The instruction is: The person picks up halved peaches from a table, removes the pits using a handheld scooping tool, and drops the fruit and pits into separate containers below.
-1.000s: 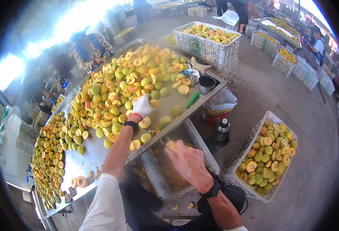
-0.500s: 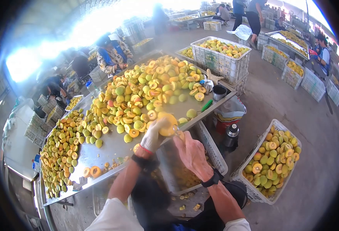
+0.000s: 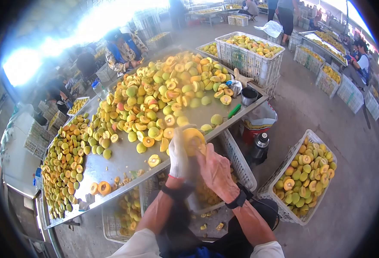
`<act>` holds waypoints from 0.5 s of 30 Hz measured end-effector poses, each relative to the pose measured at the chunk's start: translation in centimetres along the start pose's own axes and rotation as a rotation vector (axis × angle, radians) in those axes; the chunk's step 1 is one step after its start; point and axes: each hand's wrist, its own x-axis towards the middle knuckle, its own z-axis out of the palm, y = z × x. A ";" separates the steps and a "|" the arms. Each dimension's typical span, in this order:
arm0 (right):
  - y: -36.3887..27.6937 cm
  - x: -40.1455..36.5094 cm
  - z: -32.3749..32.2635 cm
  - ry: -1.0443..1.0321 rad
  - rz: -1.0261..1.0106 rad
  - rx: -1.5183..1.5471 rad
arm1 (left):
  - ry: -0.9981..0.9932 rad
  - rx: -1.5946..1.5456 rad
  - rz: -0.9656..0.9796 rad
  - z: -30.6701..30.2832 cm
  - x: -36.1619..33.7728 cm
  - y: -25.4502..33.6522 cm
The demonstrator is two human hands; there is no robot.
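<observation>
My left hand (image 3: 178, 155), in a pale glove, is closed round a yellow peach half (image 3: 193, 141) held above the table's front edge, cut face up. My right hand (image 3: 216, 170) is bare and closed, its fingertips against the fruit's lower right side. It grips a small metal tool whose tip showed a moment ago; now the fingers and fruit mostly hide it. In front of both hands, a heap of halved peaches (image 3: 150, 103) covers much of the metal table (image 3: 127, 161). A loose peach half (image 3: 154, 161) lies near the edge, left of my gloved hand.
Below my hands stands a crate (image 3: 241, 165) with scraps. A full peach crate (image 3: 264, 195) is at right, near a thermos (image 3: 260, 146). A metal cup (image 3: 249, 95) and a green-handled tool (image 3: 234, 111) lie at the table's right corner. A co-worker (image 3: 125, 49) sits across the table.
My left hand has turned more upright round the peach half, showing its cut face more. My right fingers have moved slightly onto its lower side, covering the metal tip. The camera view has shifted slightly.
</observation>
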 end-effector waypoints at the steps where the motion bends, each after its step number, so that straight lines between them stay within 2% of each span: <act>1: 0.0 0.1 0.1 -0.014 -0.010 0.011 | 0.024 0.008 0.020 0.1 -0.1 0.0; 9: 0.1 -0.3 0.4 -0.129 0.001 0.116 | 0.093 0.104 0.117 0.0 -0.8 0.2; 15: 1.4 -1.1 0.5 -0.154 -0.126 0.238 | 0.097 0.205 0.220 -0.4 -1.6 -0.3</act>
